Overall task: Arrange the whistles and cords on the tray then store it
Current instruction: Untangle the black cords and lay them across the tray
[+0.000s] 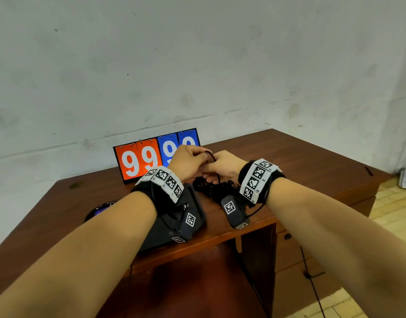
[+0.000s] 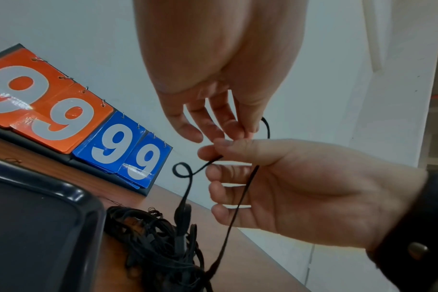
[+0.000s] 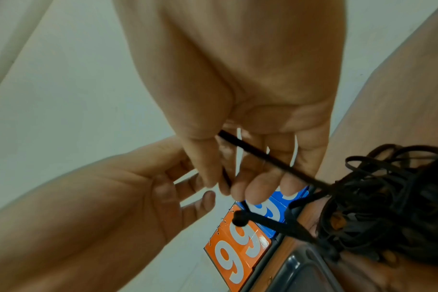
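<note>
Both hands meet above the desk in front of the scoreboard, with one black cord between them. My left hand pinches the cord's upper part between thumb and fingertips. My right hand pinches it lower down between thumb and forefinger, and a small loop sticks out beside them. The cord runs down into a tangled pile of black cords on the desk. A dark tray lies just left of the pile. No whistle shows clearly.
An orange and blue flip scoreboard reading 99 99 stands against the wall behind the hands. A dark glossy object lies at the desk's left. The wooden desk has a drawer knob at the front right.
</note>
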### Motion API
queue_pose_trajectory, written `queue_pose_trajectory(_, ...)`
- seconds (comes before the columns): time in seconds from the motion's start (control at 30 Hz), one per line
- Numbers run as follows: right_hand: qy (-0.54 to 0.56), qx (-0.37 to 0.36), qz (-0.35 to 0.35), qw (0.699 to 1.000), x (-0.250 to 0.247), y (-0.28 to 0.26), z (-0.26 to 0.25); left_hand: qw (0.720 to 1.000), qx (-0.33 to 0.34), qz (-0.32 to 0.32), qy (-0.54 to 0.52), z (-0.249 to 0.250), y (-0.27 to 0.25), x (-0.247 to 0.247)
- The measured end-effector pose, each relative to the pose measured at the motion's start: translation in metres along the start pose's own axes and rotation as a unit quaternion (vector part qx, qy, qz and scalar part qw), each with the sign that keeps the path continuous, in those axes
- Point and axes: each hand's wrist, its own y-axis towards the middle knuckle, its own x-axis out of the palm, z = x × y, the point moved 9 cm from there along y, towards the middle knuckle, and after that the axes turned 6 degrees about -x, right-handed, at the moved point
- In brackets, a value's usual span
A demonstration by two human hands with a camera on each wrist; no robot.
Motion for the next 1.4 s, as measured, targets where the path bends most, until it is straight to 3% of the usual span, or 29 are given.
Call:
queue_pose_trajectory(0.1,0.032,-0.003,0.052,0.998,-0.007,0.003,0.002,0.999,-0.016,0.030,0.005,-0.004,0.000,-0.007)
queue_pose_trajectory(0.2,0.109,-0.002,0.101,0.989,-0.018,0.003,0.002,0.993,-0.103,0.052,0.004,-0.030,0.003,-0.013)
queue_pose_trajectory(0.3,0.152,0.000,0.118,0.981,-0.024,0.001,0.000,0.977,-0.209,0.001,-0.037,-0.059,-0.002,-0.005)
queue_pose_trajectory(0.47,0.190,0.006,0.140,0.972,-0.028,0.001,0.003,0.948,-0.279,-0.087,-0.126,-0.073,-0.015,0.016)
queue_pose_trajectory(0.6,0.214,0.012,0.140,0.967,-0.026,-0.002,0.003,0.945,-0.257,-0.158,-0.130,-0.068,-0.018,0.038)
queue_pose_trajectory(0.7,0.225,0.014,0.135,0.965,-0.025,-0.003,0.003,0.947,-0.224,-0.164,-0.163,-0.058,-0.016,0.047)
queue_pose_trajectory(0.9,0.219,-0.001,0.152,0.964,-0.035,-0.006,0.003,0.947,-0.213,-0.100,-0.221,-0.058,-0.011,0.038)
queue_pose_trajectory(1.13,0.183,-0.025,0.240,0.953,-0.071,-0.012,0.015,0.956,-0.241,0.027,-0.163,-0.080,-0.011,0.002)
queue_pose_trajectory(1.27,0.098,-0.017,0.257,0.961,-0.081,-0.014,0.023,0.967,-0.219,0.074,-0.107,-0.079,-0.007,-0.016)
queue_pose_trajectory(1.4,-0.033,-0.036,0.253,0.966,-0.080,-0.013,0.012,0.980,-0.180,0.075,-0.046,-0.065,-0.004,-0.022)
